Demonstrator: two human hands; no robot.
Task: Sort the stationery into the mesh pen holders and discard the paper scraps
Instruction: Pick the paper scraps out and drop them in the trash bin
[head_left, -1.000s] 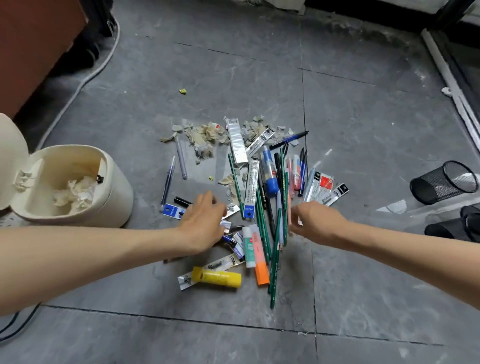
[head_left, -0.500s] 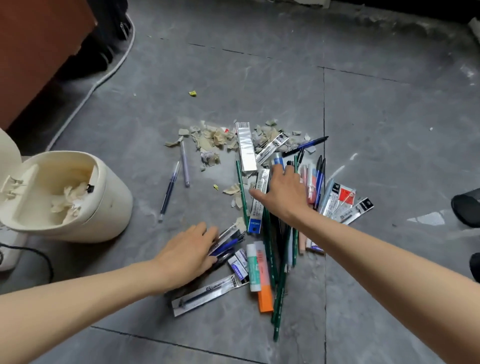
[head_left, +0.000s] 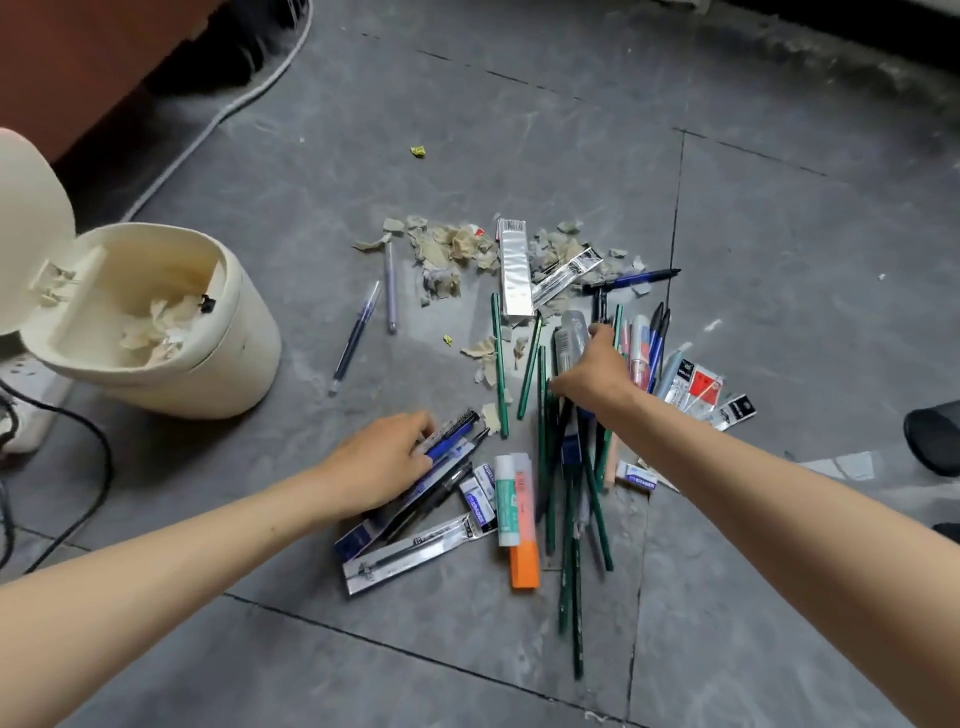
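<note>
Roughly level with the cream bin (head_left: 208, 374), to its right, the stationery lies in a loose heap on the grey floor (head_left: 779, 260).

- Bin: lid (head_left: 31, 234) flipped open; crumpled paper (head_left: 156, 322) inside.
- Paper scraps (head_left: 452, 254): scattered right of the bin and further from the camera than it, around a silver packet (head_left: 514, 275).
- Two loose refills (head_left: 358, 338): nearest items to the bin, just right of it, on bare floor.
- Left hand (head_left: 384, 462): right of the bin and nearer the camera. Fingers fairly straight, laid flat on a blue pen pack (head_left: 452, 436); no curl round it visible, thumb hidden.
- Right hand (head_left: 592, 374): further right of the bin than the left hand. Thumb and fingers curled round the near end of a grey tube (head_left: 569, 332), which it grips among the pens.
- Green pencils (head_left: 545, 467): fanned toward the camera, right of the bin, under and below the right wrist.
- Glue sticks (head_left: 506, 499) and small erasers (head_left: 480, 493): between the left hand's pack and the pencils.
- Black holder (head_left: 935, 441): far right of the bin, cut by the frame edge; whether it holds anything cannot be told.
- Power strip (head_left: 21, 405): touching the bin's left side, or close to it.
</note>
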